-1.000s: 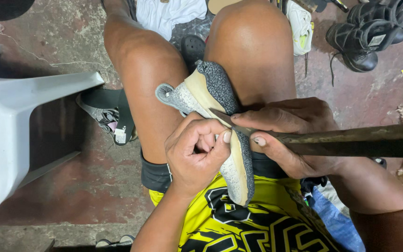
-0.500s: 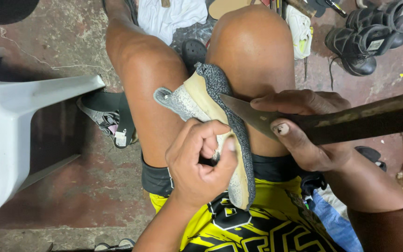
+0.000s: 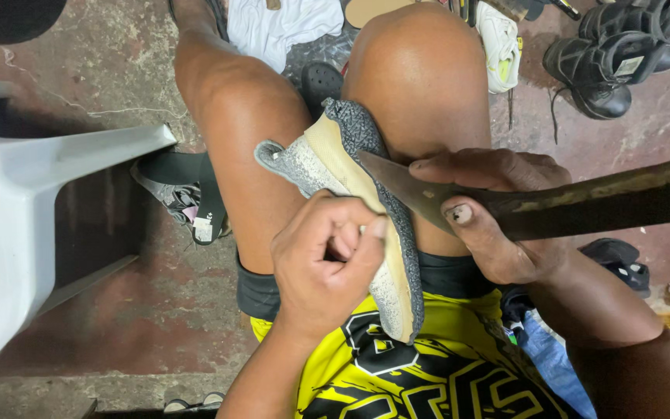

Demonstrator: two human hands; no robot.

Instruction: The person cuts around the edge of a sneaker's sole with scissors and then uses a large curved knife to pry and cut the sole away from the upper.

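Between the knees – 1 grey shoe [image 3: 350, 202], 1 blade [image 3: 552, 206], 2 hands gripping.

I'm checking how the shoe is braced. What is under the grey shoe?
The grey shoe rests between the thighs, its heel over the yellow shirt. The left hand covers its middle; what is directly beneath there is hidden.

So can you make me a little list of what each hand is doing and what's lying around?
left hand: grips the grey knit shoe with a tan sole, held between the knees
right hand: holds the long dark metal blade near its tip
blade tip: at the edge where sole meets knit upper
left side: white plastic chair
floor: black shoes, white cloth, strapped sandal
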